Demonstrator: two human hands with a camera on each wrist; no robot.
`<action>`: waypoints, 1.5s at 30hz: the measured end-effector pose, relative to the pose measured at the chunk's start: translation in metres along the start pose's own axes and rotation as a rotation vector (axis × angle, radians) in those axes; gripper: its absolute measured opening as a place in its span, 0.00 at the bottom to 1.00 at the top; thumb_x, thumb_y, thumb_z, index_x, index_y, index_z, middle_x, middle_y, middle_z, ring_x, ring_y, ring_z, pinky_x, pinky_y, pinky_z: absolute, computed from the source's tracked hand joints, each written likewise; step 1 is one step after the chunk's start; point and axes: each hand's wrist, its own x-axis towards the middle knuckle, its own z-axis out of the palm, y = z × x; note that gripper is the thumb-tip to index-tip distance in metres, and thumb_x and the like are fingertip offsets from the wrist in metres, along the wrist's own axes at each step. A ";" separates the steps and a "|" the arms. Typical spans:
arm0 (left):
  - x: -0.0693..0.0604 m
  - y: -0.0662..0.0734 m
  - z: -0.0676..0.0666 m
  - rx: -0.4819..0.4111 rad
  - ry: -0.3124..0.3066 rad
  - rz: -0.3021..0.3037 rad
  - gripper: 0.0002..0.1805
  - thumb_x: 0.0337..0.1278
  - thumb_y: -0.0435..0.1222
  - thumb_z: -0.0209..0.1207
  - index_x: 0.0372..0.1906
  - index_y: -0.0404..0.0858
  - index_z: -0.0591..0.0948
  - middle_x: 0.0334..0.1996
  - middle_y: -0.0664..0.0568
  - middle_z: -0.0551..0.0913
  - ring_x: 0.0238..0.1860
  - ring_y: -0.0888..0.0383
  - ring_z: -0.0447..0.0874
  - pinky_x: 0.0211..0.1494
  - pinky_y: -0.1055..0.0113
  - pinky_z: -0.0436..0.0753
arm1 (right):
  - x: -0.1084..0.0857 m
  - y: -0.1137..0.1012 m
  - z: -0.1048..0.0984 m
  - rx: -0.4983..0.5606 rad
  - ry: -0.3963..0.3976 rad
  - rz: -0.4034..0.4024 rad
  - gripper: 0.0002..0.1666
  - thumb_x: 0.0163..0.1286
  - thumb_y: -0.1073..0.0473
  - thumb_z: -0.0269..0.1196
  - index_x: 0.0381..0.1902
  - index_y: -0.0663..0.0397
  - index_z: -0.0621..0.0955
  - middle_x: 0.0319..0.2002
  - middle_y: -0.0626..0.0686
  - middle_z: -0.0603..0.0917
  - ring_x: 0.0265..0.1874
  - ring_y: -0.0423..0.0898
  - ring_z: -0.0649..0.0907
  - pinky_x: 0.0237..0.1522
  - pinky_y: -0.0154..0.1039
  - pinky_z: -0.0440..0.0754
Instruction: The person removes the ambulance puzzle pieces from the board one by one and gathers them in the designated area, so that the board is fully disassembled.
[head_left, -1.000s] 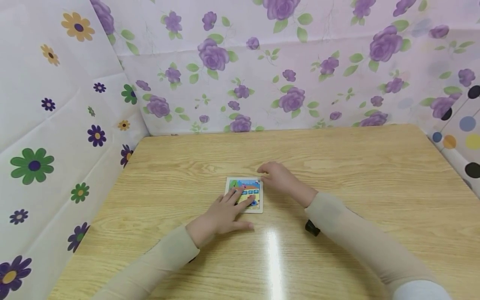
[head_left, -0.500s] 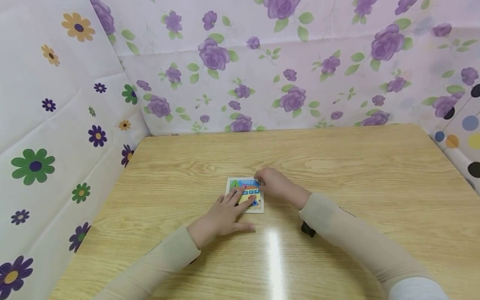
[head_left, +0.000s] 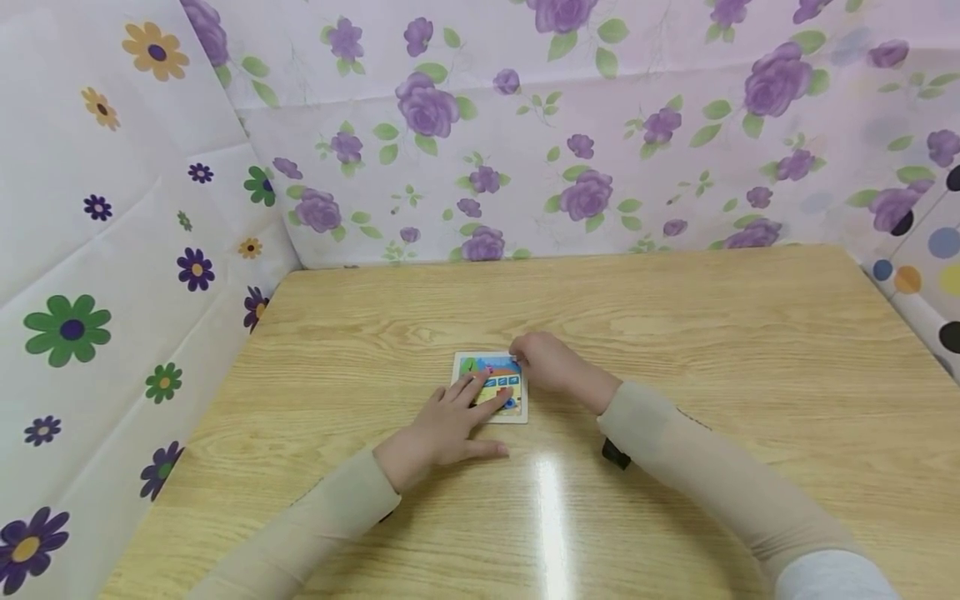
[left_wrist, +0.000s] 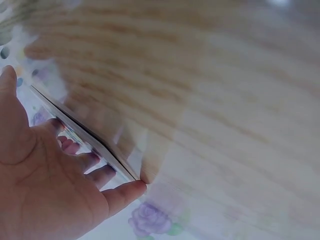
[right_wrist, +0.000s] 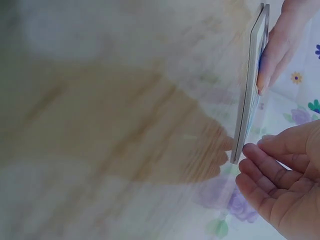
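A small square picture puzzle (head_left: 513, 384) with a white border and a yellow bus scene lies flat on the table. My left hand (head_left: 444, 433) rests on its lower left part with fingers spread, covering some of the picture. At the upper right corner, my right hand (head_left: 551, 364) touches the puzzle with bent fingertips. The right wrist view has the thumb and fingertips (right_wrist: 248, 148) of that hand close together against the board's edge (right_wrist: 245, 110); nothing shows clearly between them. From the left wrist, the board (left_wrist: 92, 137) appears edge-on, with a seam along its side.
The wood-grain table (head_left: 675, 317) extends around the puzzle on all sides. A floral cloth (head_left: 525, 125) hangs at its back edge, and another flower-patterned cloth (head_left: 135, 275) stands at the left. Small black wrist cameras sit under the sleeves, one (head_left: 616, 454) visible at the right.
My right hand has come left and down onto the puzzle's upper right corner, and its thumb and finger have drawn closer together. The left hand stays in place.
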 end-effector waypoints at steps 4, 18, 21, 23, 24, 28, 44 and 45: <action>0.000 0.000 0.001 0.011 0.001 -0.007 0.44 0.56 0.69 0.45 0.75 0.60 0.48 0.77 0.49 0.37 0.77 0.48 0.36 0.71 0.40 0.53 | 0.002 -0.001 0.000 -0.005 -0.016 0.014 0.15 0.69 0.71 0.53 0.50 0.69 0.80 0.49 0.63 0.83 0.53 0.56 0.81 0.56 0.47 0.78; -0.002 0.006 -0.006 0.060 0.006 0.004 0.41 0.60 0.65 0.45 0.75 0.56 0.52 0.77 0.46 0.43 0.76 0.45 0.42 0.70 0.39 0.56 | 0.009 0.006 0.000 -0.023 -0.015 -0.034 0.15 0.66 0.72 0.52 0.48 0.70 0.81 0.45 0.63 0.83 0.47 0.55 0.81 0.52 0.46 0.80; -0.002 0.006 -0.006 0.065 -0.002 -0.005 0.41 0.60 0.65 0.45 0.75 0.57 0.51 0.77 0.47 0.41 0.76 0.46 0.41 0.70 0.39 0.55 | 0.010 0.008 0.000 -0.020 -0.004 -0.053 0.15 0.66 0.72 0.53 0.47 0.70 0.82 0.44 0.63 0.84 0.47 0.55 0.82 0.52 0.46 0.80; -0.002 0.007 -0.007 0.068 0.000 -0.006 0.41 0.60 0.65 0.45 0.75 0.58 0.51 0.77 0.47 0.42 0.76 0.46 0.41 0.70 0.39 0.56 | 0.011 0.009 0.000 -0.023 0.002 -0.069 0.14 0.66 0.72 0.54 0.46 0.70 0.82 0.44 0.63 0.84 0.46 0.55 0.82 0.51 0.46 0.80; -0.002 0.007 -0.007 0.069 0.000 -0.005 0.41 0.60 0.65 0.45 0.75 0.58 0.51 0.77 0.47 0.42 0.76 0.46 0.41 0.70 0.39 0.56 | 0.011 0.009 0.001 -0.024 0.006 -0.076 0.14 0.66 0.72 0.54 0.45 0.70 0.82 0.43 0.62 0.84 0.46 0.55 0.82 0.51 0.46 0.80; -0.003 0.007 -0.006 0.087 -0.002 -0.006 0.41 0.60 0.65 0.44 0.75 0.58 0.51 0.77 0.47 0.41 0.76 0.47 0.41 0.70 0.39 0.56 | 0.012 0.010 0.002 -0.022 0.008 -0.101 0.13 0.65 0.72 0.55 0.43 0.69 0.83 0.42 0.62 0.85 0.44 0.53 0.83 0.50 0.46 0.81; -0.001 0.004 -0.005 0.068 -0.022 -0.012 0.39 0.62 0.64 0.43 0.75 0.58 0.50 0.77 0.48 0.39 0.76 0.46 0.39 0.70 0.39 0.55 | 0.016 0.009 -0.001 0.029 -0.025 -0.032 0.11 0.62 0.71 0.58 0.41 0.68 0.84 0.41 0.61 0.85 0.37 0.49 0.81 0.46 0.43 0.81; -0.001 0.004 -0.005 0.069 -0.027 -0.012 0.39 0.62 0.64 0.43 0.75 0.58 0.49 0.77 0.48 0.39 0.76 0.46 0.39 0.70 0.39 0.55 | 0.017 0.009 -0.001 0.036 -0.030 -0.025 0.12 0.62 0.71 0.57 0.42 0.68 0.83 0.41 0.61 0.85 0.37 0.50 0.81 0.46 0.43 0.81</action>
